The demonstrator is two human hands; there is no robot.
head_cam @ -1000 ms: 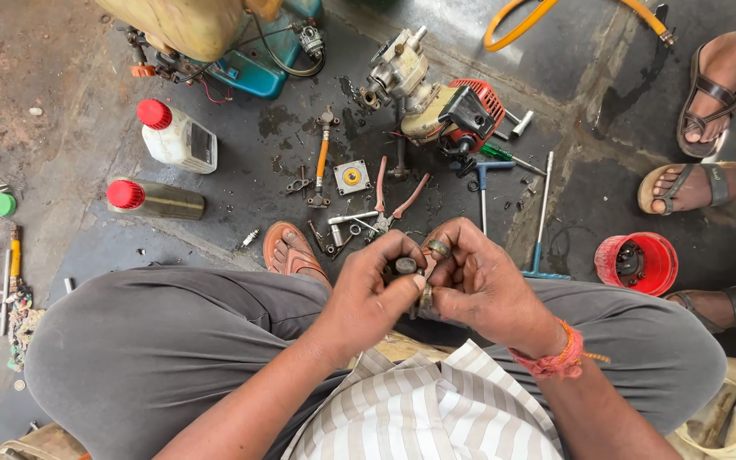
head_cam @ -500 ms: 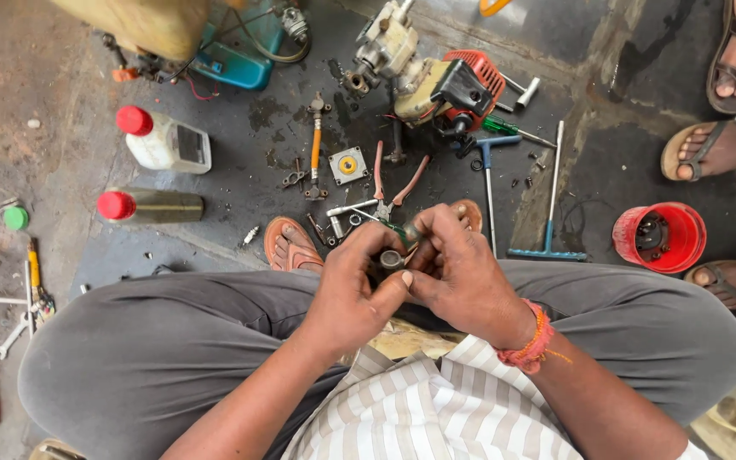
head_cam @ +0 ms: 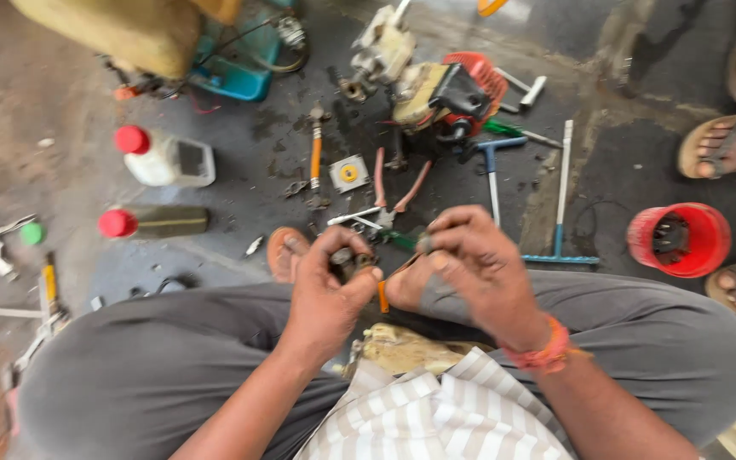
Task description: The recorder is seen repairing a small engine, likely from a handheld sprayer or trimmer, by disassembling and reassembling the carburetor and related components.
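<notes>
- Left hand curled shut around a small dark metal part — greasy, roughly round, held above the lap between the knees.
- Right hand pinched closed on a thin screwdriver with an orange handle end, tip slanted towards the metal part; exact contact too blurred to tell.
- Orange thread bracelet on the right wrist.
- On the stained, oily concrete floor beyond the hands: pliers with faded red grips, a blue-handled T-shaped wrench, a small engine with a red ribbed cover.
- To the left, well apart: a white plastic bottle and a dark bottle, both red-capped.
- To the right: a round red plastic cup, just beside another person's sandalled foot.
</notes>
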